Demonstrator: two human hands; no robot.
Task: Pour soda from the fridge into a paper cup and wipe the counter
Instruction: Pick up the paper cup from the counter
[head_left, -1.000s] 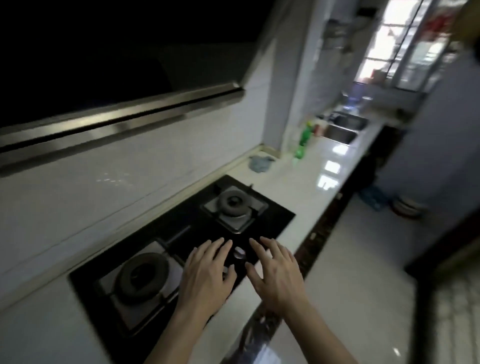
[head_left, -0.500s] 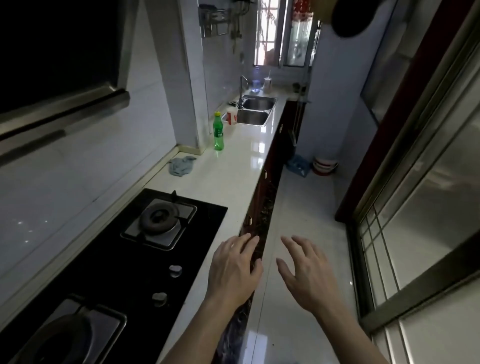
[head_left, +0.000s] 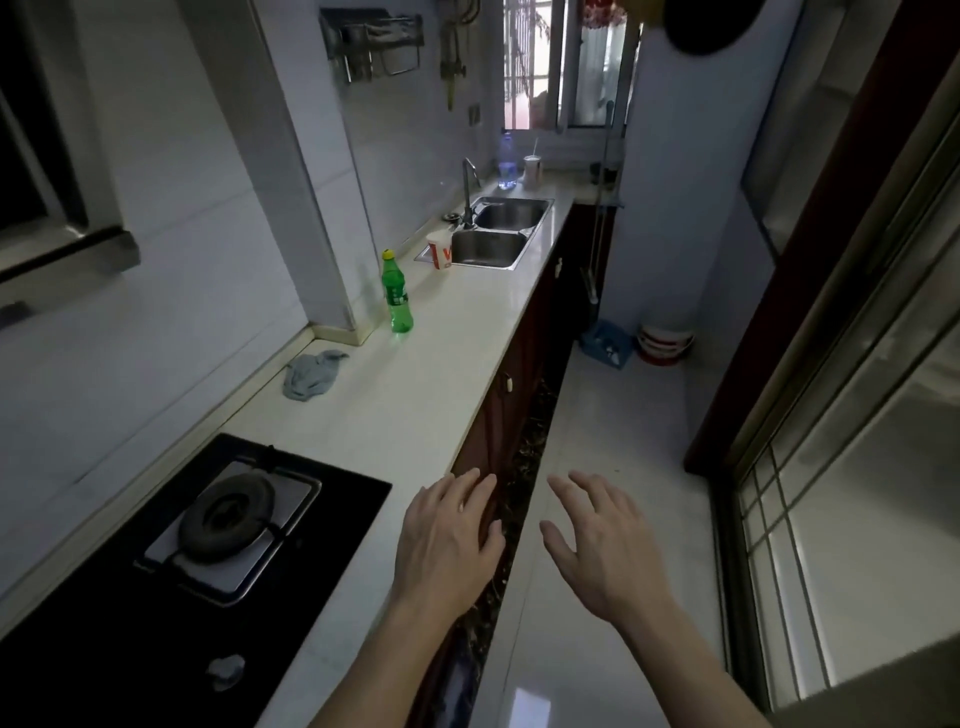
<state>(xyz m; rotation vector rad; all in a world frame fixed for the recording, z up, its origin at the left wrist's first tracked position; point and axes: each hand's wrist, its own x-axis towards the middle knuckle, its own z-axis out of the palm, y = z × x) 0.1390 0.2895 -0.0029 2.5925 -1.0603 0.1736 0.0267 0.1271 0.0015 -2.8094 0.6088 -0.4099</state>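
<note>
Dim scene lit by daylight from the window (head_left: 550, 67) at 12 o'clock, with glare on the floor (head_left: 530, 706) and wide-angle bending at the edges.

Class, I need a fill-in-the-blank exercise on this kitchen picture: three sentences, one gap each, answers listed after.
1. The soda bottle on the counter is ____ in colour.
2. The crumpled cloth lies between the stove and the ____.
3. The left hand and right hand are both ____, holding nothing.

Answers: green; bottle; open
</note>
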